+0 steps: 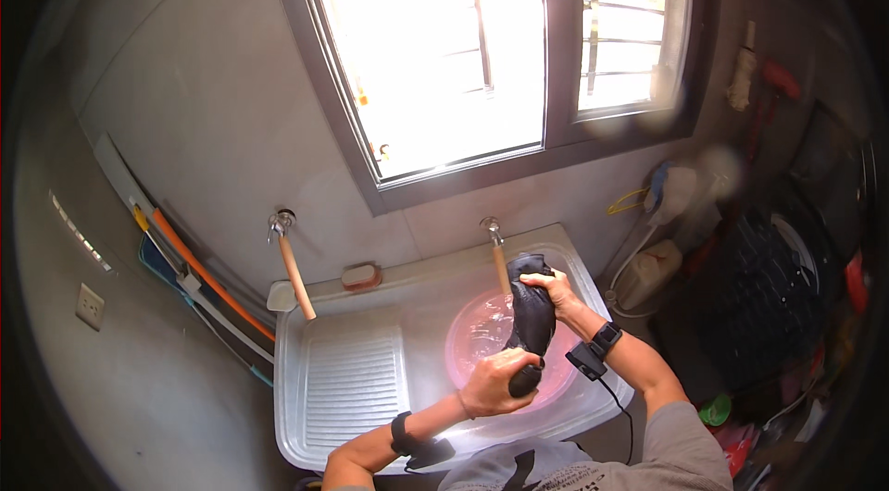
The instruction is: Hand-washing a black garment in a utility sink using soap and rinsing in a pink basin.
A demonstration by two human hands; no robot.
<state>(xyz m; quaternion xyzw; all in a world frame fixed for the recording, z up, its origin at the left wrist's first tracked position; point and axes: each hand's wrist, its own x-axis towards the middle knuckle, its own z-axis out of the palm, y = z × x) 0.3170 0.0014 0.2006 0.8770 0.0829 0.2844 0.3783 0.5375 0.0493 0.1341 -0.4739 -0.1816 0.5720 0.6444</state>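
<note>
My left hand point(497, 382) grips the lower end of a wet black cloth point(532, 320), and my right hand point(554, 289) grips its upper end. The cloth is stretched upright between them over a pink basin point(472, 343) holding water. The basin sits in the right part of a white laundry sink point(301, 417). A tap with a tan hose point(499, 261) hangs just behind the cloth. Both wrists wear dark bands; a small black device with a cable point(587, 360) hangs from the right one.
The sink's left half is a ribbed washboard point(350, 386), with a second tap point(289, 260) and a soap dish point(360, 276) behind it. Mop handles point(199, 273) lean on the left wall. Jugs point(653, 273), a dark basket point(759, 306) and clutter crowd the right. A bright window point(463, 47) lies ahead.
</note>
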